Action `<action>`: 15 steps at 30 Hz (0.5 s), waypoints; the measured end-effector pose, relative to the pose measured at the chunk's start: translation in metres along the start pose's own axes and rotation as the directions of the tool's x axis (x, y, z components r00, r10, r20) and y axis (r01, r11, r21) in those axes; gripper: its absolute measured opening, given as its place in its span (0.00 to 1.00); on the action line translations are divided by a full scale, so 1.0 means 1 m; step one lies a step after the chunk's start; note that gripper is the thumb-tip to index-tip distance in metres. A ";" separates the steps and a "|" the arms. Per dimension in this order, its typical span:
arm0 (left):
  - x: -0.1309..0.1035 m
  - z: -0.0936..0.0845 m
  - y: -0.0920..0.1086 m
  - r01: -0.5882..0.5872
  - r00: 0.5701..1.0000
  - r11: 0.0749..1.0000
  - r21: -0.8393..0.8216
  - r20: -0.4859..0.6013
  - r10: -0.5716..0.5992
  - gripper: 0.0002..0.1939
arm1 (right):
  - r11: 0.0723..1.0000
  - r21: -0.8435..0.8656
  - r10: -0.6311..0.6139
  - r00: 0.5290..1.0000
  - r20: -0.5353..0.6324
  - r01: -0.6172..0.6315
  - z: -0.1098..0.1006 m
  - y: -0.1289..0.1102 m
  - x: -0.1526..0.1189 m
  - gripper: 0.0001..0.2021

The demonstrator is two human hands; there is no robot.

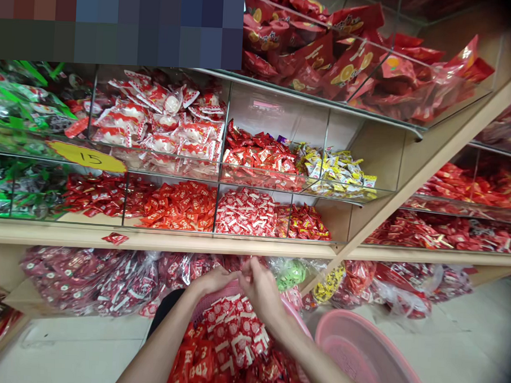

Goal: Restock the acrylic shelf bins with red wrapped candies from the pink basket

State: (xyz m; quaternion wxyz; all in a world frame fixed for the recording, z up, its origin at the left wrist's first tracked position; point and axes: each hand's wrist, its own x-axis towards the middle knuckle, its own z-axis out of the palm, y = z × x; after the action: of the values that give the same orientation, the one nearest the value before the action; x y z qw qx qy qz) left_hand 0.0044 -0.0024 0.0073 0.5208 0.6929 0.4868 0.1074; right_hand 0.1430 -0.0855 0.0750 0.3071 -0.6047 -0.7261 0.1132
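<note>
Shelf tag (87, 157) "15"; left hand (218, 281), right hand (260, 286) at basket (295, 313)

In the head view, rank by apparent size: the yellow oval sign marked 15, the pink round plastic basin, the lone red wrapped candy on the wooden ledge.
1. Pink round plastic basin, though partly out of frame
2. Yellow oval sign
3. Lone red wrapped candy

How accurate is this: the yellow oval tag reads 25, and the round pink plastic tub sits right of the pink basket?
The head view shows the yellow oval tag reading 15, not 25; the round pink plastic tub is right of the pink basket.
</note>
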 end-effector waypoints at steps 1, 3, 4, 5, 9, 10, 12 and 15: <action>0.000 0.000 0.000 0.009 1.000 1.000 -0.011 -0.002 -0.009 0.29 | 0.999 0.007 -0.032 0.998 -0.050 0.032 -0.010 -0.003 0.017 0.01; -0.001 0.001 0.000 0.021 1.000 0.999 -0.034 0.001 -0.021 0.29 | 0.996 -0.039 -0.083 0.989 -0.119 0.079 -0.024 -0.008 0.052 0.02; -0.002 0.000 0.001 0.020 1.000 0.999 -0.041 0.007 -0.020 0.29 | 0.993 -0.091 -0.088 0.988 -0.124 0.077 -0.029 -0.009 0.068 0.04; -0.003 0.000 0.001 0.019 1.000 0.999 -0.044 0.015 -0.018 0.29 | 0.986 -0.156 -0.078 0.991 -0.108 0.061 -0.031 -0.011 0.083 0.06; -0.007 -0.001 0.003 -0.018 1.000 0.999 -0.038 0.015 0.018 0.29 | 0.896 -0.441 -0.006 0.994 0.111 0.055 -0.028 -0.016 0.127 0.14; -0.007 -0.001 0.003 -0.024 1.000 0.999 -0.032 0.011 0.024 0.29 | 0.871 -0.485 0.005 0.986 0.169 0.078 -0.025 -0.017 0.134 0.15; -0.007 -0.001 0.004 -0.022 1.000 1.000 -0.020 0.012 0.022 0.29 | 0.842 -0.527 0.024 0.969 0.246 0.113 -0.020 -0.020 0.144 0.17; -0.005 -0.001 0.004 -0.009 1.000 1.000 -0.016 0.016 0.009 0.29 | 0.838 -0.532 0.045 0.957 0.287 0.120 -0.015 -0.024 0.153 0.18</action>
State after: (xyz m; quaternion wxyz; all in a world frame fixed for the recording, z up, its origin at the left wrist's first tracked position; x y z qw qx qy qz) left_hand 0.0031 -0.0059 0.0129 0.5298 0.6917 0.4787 0.1081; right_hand 0.1202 0.0510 0.1464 0.0163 -0.6293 -0.7768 -0.0169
